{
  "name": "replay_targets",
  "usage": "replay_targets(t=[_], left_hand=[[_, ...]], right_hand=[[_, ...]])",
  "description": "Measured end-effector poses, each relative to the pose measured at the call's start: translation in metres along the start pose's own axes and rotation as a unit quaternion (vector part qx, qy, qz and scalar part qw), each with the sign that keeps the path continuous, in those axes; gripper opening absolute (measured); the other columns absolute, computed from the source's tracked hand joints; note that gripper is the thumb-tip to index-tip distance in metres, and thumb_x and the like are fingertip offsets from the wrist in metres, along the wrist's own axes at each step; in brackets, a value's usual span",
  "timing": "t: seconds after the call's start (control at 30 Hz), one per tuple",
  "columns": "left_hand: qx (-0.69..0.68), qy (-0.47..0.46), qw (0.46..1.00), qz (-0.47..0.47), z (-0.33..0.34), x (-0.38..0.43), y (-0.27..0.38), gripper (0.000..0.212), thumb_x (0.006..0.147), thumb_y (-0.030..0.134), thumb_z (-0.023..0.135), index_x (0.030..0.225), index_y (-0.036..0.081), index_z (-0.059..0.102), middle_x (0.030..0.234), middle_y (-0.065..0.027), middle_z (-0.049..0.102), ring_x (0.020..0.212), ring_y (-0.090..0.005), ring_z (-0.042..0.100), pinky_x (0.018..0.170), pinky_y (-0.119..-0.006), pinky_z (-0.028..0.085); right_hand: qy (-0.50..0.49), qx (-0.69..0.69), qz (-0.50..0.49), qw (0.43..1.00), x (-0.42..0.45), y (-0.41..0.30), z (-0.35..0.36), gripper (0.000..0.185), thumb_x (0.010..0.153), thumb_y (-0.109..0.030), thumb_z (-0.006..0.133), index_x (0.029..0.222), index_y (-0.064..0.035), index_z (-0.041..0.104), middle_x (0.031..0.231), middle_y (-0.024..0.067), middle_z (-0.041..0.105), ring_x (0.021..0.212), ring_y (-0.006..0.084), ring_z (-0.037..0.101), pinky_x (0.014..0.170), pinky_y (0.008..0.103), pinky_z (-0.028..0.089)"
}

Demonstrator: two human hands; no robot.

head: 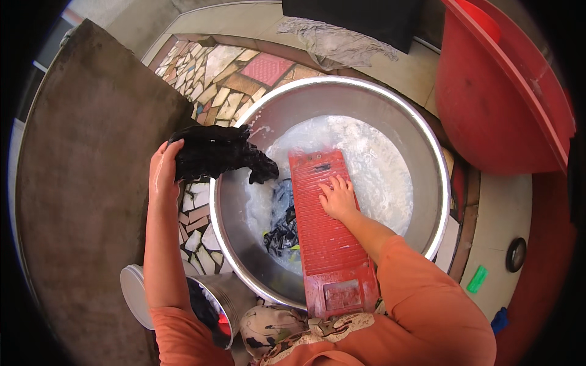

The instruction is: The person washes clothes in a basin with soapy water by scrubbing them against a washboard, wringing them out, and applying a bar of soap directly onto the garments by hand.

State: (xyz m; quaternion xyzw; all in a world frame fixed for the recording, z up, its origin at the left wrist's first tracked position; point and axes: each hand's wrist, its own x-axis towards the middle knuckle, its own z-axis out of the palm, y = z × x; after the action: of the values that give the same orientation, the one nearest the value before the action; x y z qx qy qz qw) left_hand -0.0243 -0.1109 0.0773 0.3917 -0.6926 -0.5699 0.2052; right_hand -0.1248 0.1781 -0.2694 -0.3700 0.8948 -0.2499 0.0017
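Note:
My left hand grips a wet black cloth, raised at the left side of a large round metal basin. One end of the cloth hangs inward over the rim. A ribbed red plastic washboard leans in the basin, its lower end against my body. On its ribs rests my right hand, fingers apart and holding nothing. Foamy water fills the basin's bottom. Dark wet clothes with yellow-green bits lie in the water left of the board, partly hidden by it.
A metal bucket holding clothes stands at lower left, by a brown wall slab. At upper right is a big red tub. A grey rag, a green bar and a dark round object lie around the basin.

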Motion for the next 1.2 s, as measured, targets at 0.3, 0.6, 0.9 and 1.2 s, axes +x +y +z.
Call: replay_targets(t=[0.3, 0.6, 0.9, 1.2], left_hand=[[0.154, 0.164, 0.973, 0.051, 0.053, 0.013, -0.314, 0.06, 0.081, 0.018, 0.066, 0.137, 0.01, 0.043, 0.108, -0.0229, 0.062, 0.097, -0.0345, 0.063, 0.088, -0.039, 0.048], [0.37, -0.049, 0.915, -0.152, 0.1, -0.031, -0.428, 0.042, 0.088, 0.03, 0.049, 0.123, 0.01, 0.059, 0.13, -0.0175, 0.055, 0.12, -0.0338, 0.053, 0.096, -0.047, 0.045], [-0.311, -0.13, 0.938, -0.084, 0.077, -0.073, -0.189, 0.027, 0.084, 0.018, 0.059, 0.103, -0.001, 0.063, 0.084, -0.0037, 0.065, 0.071, -0.0095, 0.059, 0.06, -0.024, 0.047], [-0.543, -0.073, 0.834, -0.067, 0.036, -0.071, -0.178, 0.065, 0.093, 0.059, 0.043, 0.128, 0.003, 0.048, 0.116, -0.016, 0.057, 0.097, -0.0224, 0.06, 0.076, -0.035, 0.047]], right_hand=[[0.002, -0.029, -0.035, 0.999, 0.013, -0.007, -0.001, 0.038, 0.086, -0.032, 0.058, 0.121, -0.0183, 0.061, 0.132, 0.0174, 0.051, 0.128, 0.0347, 0.041, 0.104, 0.0495, 0.027], [-0.07, -0.153, -0.061, 0.984, 0.013, -0.004, 0.004, 0.044, 0.088, -0.035, 0.057, 0.128, -0.0183, 0.057, 0.136, 0.0185, 0.048, 0.131, 0.0371, 0.038, 0.105, 0.0525, 0.03], [-0.242, 0.6, 0.451, 0.615, 0.074, -0.133, -0.033, 0.062, 0.096, -0.051, 0.044, 0.137, -0.0049, 0.041, 0.131, 0.0197, 0.051, 0.115, 0.0328, 0.055, 0.1, 0.0463, 0.045], [-0.24, 0.812, 0.301, 0.438, 0.073, -0.145, -0.01, 0.042, 0.097, -0.032, 0.044, 0.124, -0.0018, 0.055, 0.118, 0.0144, 0.062, 0.106, 0.0296, 0.061, 0.096, 0.0413, 0.049]])
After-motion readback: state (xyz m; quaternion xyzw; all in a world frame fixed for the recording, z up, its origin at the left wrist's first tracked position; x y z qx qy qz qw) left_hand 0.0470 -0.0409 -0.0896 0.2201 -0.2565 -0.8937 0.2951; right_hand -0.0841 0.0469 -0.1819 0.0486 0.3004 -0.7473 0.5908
